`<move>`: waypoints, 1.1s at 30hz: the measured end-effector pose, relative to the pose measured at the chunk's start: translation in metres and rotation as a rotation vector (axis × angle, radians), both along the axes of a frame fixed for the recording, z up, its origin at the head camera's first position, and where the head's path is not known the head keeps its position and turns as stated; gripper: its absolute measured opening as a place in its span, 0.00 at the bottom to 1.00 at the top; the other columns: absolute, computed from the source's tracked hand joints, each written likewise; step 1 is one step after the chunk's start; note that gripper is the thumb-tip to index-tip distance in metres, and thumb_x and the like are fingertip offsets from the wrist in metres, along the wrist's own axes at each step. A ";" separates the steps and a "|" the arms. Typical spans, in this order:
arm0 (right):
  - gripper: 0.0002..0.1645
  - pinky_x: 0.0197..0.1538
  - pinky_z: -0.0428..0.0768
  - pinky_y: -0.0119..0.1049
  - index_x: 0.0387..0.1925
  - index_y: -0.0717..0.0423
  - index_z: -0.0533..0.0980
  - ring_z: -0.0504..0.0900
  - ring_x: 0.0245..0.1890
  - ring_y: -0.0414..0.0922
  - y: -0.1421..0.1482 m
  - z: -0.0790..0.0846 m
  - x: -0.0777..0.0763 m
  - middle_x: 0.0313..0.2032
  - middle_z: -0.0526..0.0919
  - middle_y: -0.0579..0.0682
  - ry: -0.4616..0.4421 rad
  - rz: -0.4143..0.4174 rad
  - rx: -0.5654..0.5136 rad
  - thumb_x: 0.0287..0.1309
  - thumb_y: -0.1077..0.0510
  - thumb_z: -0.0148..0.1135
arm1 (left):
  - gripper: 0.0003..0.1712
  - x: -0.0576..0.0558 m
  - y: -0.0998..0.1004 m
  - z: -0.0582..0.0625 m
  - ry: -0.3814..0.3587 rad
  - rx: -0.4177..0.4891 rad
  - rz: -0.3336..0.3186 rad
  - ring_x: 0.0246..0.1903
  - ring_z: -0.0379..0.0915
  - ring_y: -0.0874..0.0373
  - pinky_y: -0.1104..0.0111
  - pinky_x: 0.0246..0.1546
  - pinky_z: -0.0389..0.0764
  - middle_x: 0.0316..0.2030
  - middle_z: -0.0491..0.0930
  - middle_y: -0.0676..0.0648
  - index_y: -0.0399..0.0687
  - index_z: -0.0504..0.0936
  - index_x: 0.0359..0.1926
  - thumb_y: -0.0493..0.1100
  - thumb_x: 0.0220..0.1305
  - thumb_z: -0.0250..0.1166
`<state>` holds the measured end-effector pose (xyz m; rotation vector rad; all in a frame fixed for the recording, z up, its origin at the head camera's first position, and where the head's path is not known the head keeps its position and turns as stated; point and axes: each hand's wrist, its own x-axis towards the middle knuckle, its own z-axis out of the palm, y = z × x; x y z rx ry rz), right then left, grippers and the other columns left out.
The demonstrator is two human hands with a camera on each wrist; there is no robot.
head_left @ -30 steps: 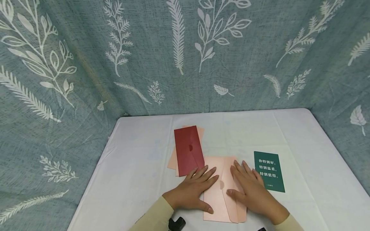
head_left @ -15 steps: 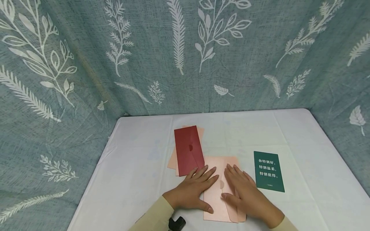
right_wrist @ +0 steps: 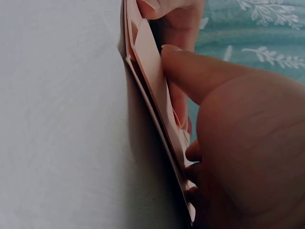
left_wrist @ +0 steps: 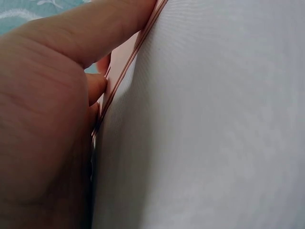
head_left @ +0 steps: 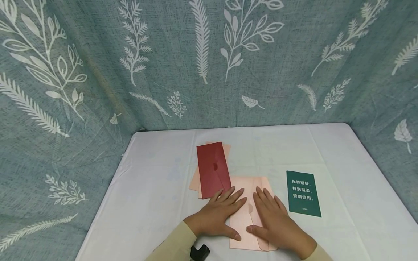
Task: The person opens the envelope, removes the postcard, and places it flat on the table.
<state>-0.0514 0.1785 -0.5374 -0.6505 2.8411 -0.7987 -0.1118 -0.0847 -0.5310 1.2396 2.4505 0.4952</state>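
Note:
A pale pink envelope (head_left: 241, 217) lies flat on the white table, its flap folded over to the left and a small round tab near the middle. My left hand (head_left: 217, 214) rests on its left side with fingers spread, the fingertips close to the lower end of a red envelope (head_left: 213, 168). On the flap side, my right hand (head_left: 277, 221) presses down with straight fingers, its thumb pointing left across the flap edge. In the right wrist view, a narrow gap shows between layers of the pink envelope (right_wrist: 151, 64) along its near edge.
Beneath the red envelope, more pink envelopes (head_left: 195, 181) stick out. A green card (head_left: 303, 194) with white writing lies to the right of my right hand. Patterned teal curtains (head_left: 163, 65) hang behind and beside the white table (head_left: 156, 174).
My right hand has slid left and slightly toward me over the flap, away from the green card, which now shows in full. The left hand has stayed in place.

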 end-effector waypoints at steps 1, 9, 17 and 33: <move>0.62 0.76 0.48 0.73 0.83 0.69 0.57 0.47 0.84 0.65 -0.001 0.000 0.000 0.84 0.53 0.64 0.004 0.000 0.004 0.71 0.29 0.66 | 0.65 0.000 0.000 -0.001 0.001 0.001 0.000 0.85 0.29 0.52 0.44 0.80 0.39 0.88 0.40 0.54 0.56 0.52 0.89 0.76 0.64 0.71; 0.63 0.76 0.46 0.72 0.84 0.69 0.55 0.45 0.84 0.63 -0.002 -0.001 0.002 0.85 0.50 0.64 0.005 -0.004 0.016 0.71 0.29 0.66 | 0.65 0.000 0.000 -0.001 -0.008 0.002 0.005 0.85 0.28 0.53 0.44 0.80 0.39 0.88 0.40 0.55 0.56 0.52 0.89 0.76 0.64 0.71; 0.60 0.76 0.46 0.72 0.84 0.69 0.55 0.45 0.84 0.63 -0.002 -0.003 0.002 0.85 0.50 0.64 0.004 -0.003 0.029 0.71 0.33 0.67 | 0.65 0.000 0.000 0.000 -0.006 0.005 0.004 0.85 0.28 0.53 0.44 0.80 0.39 0.88 0.40 0.55 0.56 0.53 0.89 0.76 0.63 0.72; 0.59 0.76 0.46 0.72 0.84 0.69 0.56 0.44 0.84 0.63 -0.001 0.000 0.002 0.85 0.50 0.63 -0.021 -0.004 0.004 0.71 0.35 0.68 | 0.65 0.001 0.000 0.002 0.004 0.014 0.000 0.85 0.29 0.51 0.43 0.80 0.38 0.88 0.40 0.54 0.55 0.53 0.89 0.75 0.63 0.72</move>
